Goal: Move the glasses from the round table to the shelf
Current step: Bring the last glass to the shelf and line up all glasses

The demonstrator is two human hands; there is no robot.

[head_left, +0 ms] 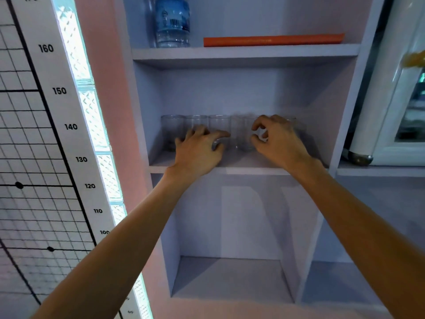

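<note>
A: One tall shelf [253, 170] fills the view, a bottle [172, 21] on its top board. Where are the glasses [171, 132]?
B: Upright in a row on the middle board, just beyond both hands. The left hand [197, 150] lies spread against them, gripping nothing; right hand [280, 139] curls beside a blurred glass [245, 139], grip unclear.

On the shelf [241, 170], the left hand [197, 150] covers parts of two glasses [219, 123]; the right hand [279, 140] hides most of a blurred glass [259, 135]. Neither grip is clear. Above the shelf, the bottle [172, 21] is cropped.
</note>
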